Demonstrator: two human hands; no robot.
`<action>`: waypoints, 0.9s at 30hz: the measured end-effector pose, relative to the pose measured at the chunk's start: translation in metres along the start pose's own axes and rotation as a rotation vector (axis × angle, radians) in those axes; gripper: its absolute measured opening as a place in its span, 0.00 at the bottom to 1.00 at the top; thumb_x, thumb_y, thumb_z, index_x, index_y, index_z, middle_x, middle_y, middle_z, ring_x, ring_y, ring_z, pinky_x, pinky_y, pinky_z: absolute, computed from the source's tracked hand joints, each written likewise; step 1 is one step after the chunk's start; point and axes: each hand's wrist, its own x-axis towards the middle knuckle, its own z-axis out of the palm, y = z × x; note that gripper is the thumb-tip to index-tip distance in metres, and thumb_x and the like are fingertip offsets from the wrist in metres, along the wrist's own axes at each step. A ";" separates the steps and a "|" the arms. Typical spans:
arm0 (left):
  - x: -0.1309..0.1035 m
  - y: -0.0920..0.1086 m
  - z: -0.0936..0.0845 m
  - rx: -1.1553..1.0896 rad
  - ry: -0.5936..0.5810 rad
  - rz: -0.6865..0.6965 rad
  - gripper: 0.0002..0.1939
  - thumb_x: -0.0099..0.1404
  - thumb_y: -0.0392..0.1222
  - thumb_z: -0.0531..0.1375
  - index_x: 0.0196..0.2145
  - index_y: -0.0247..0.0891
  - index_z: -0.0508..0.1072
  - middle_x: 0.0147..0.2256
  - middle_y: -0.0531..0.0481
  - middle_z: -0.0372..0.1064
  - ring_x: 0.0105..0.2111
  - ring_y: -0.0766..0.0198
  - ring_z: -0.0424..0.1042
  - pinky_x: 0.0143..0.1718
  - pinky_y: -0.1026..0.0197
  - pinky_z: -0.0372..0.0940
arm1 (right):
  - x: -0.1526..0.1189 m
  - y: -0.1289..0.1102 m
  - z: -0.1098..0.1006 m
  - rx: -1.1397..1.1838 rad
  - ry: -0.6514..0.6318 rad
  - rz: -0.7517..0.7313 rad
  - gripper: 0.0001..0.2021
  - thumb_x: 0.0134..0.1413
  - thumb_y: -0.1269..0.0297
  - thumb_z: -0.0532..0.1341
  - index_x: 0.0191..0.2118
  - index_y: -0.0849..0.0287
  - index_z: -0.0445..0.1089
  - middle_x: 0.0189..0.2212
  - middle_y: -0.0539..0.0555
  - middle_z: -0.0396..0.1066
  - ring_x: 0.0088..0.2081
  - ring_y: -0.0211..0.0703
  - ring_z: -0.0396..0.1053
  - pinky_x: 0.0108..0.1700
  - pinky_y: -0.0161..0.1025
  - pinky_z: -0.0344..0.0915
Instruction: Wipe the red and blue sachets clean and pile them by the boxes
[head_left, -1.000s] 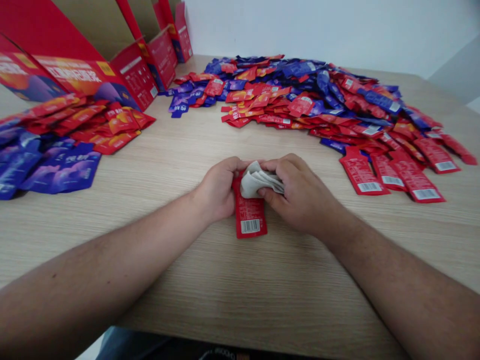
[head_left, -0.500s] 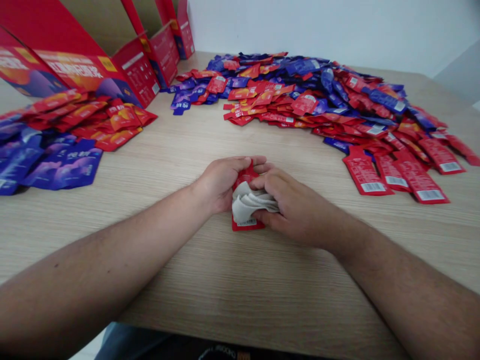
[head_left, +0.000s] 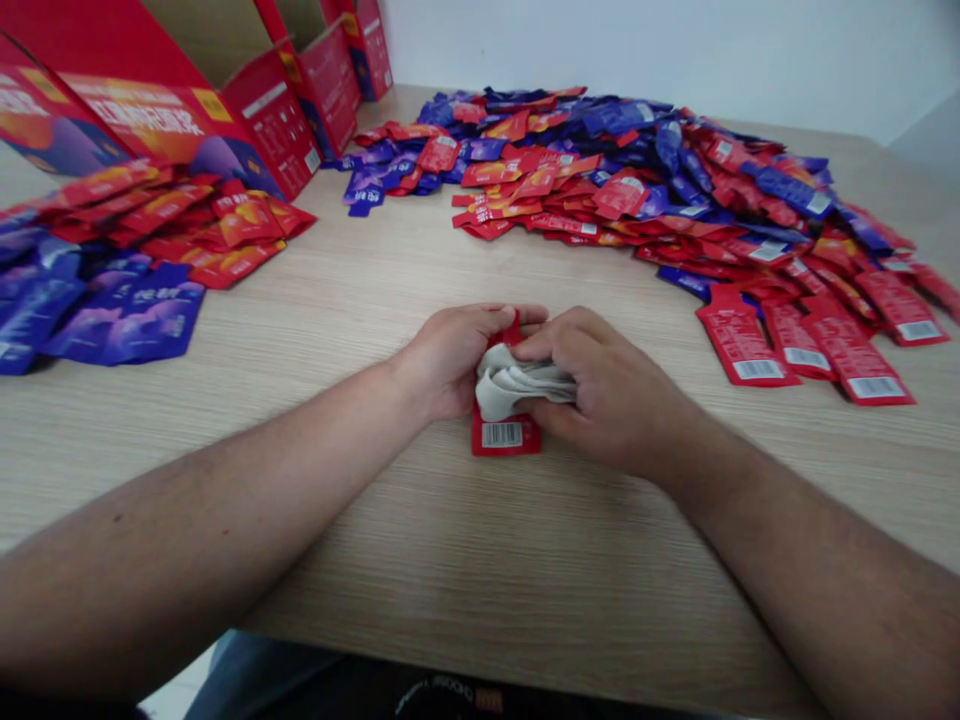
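Note:
A red pouch (head_left: 486,440) with a barcode at its lower end lies barcode side up in my left hand (head_left: 457,358). The fingers of that hand are beneath it and its thumb is at the pouch's top edge. My right hand (head_left: 607,385) pinches a folded whitish cloth (head_left: 504,385) and presses it on the middle of the pouch. Cloth and fingers hide much of the pouch's face. Both hands are just above the wooden table, near its front.
A wide pile of red and blue pouches (head_left: 622,190) spreads across the back and right of the table (head_left: 390,560). More red pouches (head_left: 232,235) and blue pouches (head_left: 127,315) are stacked at left. Open red cartons (head_left: 262,130) stand behind them.
The cloth in my right hand has shifted up the pouch, so the whole barcode now shows. The pouch stays in my left hand. The view has tilted slightly.

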 end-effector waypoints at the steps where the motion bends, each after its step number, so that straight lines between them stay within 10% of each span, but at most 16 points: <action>1: 0.000 0.000 0.000 0.007 -0.002 -0.001 0.17 0.72 0.32 0.52 0.50 0.26 0.78 0.34 0.40 0.80 0.32 0.57 0.79 0.47 0.52 0.74 | 0.000 0.000 0.001 -0.005 0.003 -0.005 0.16 0.55 0.67 0.69 0.50 0.55 0.74 0.47 0.58 0.72 0.51 0.54 0.70 0.53 0.50 0.68; 13: 0.002 0.000 -0.003 0.017 -0.019 -0.013 0.15 0.74 0.33 0.51 0.39 0.30 0.78 0.38 0.38 0.81 0.37 0.55 0.82 0.43 0.54 0.75 | -0.001 -0.010 0.004 -0.023 -0.189 -0.090 0.13 0.57 0.71 0.67 0.48 0.54 0.77 0.45 0.56 0.73 0.46 0.50 0.71 0.48 0.47 0.70; 18: 0.001 -0.001 -0.002 0.060 0.006 0.014 0.15 0.72 0.31 0.51 0.39 0.30 0.78 0.31 0.42 0.79 0.31 0.59 0.79 0.45 0.54 0.74 | 0.000 -0.007 0.004 -0.020 -0.023 -0.039 0.16 0.54 0.71 0.68 0.49 0.57 0.75 0.47 0.59 0.72 0.51 0.54 0.70 0.52 0.50 0.69; 27: -0.001 0.001 0.002 0.028 0.070 -0.002 0.15 0.74 0.32 0.51 0.45 0.29 0.77 0.35 0.42 0.80 0.34 0.59 0.80 0.52 0.50 0.73 | 0.002 0.004 -0.012 0.072 -0.243 0.015 0.15 0.52 0.72 0.68 0.46 0.55 0.75 0.44 0.55 0.73 0.47 0.49 0.70 0.49 0.45 0.66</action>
